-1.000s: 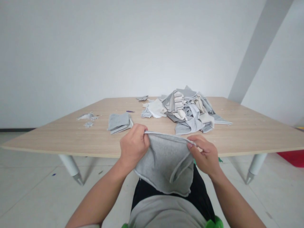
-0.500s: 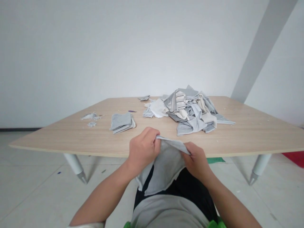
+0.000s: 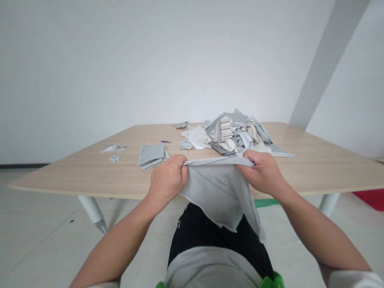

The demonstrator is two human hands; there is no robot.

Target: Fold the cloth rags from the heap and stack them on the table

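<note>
A light grey piece of cloth is stretched taut along its top edge between my two hands, its lower part hanging over the table's front edge and my lap. My left hand is closed on the upper left corner. At the upper right, my right hand grips the same edge, with a narrow flap of the cloth dangling below it. Just beyond my left hand lies a neat stack of folded grey cloths. Behind my right hand sits a large loose heap of grey, white and striped cloth pieces.
The wooden table stands against a white wall. Small white scraps lie at its left. A thin dark purple item rests behind the stack, and a small grey cloth is near the back edge. Something red lies on the floor at right.
My hands have moved apart and up, the right one outward to the right. The cloth's top edge has gone from slack and slanted to taut and nearly level.
</note>
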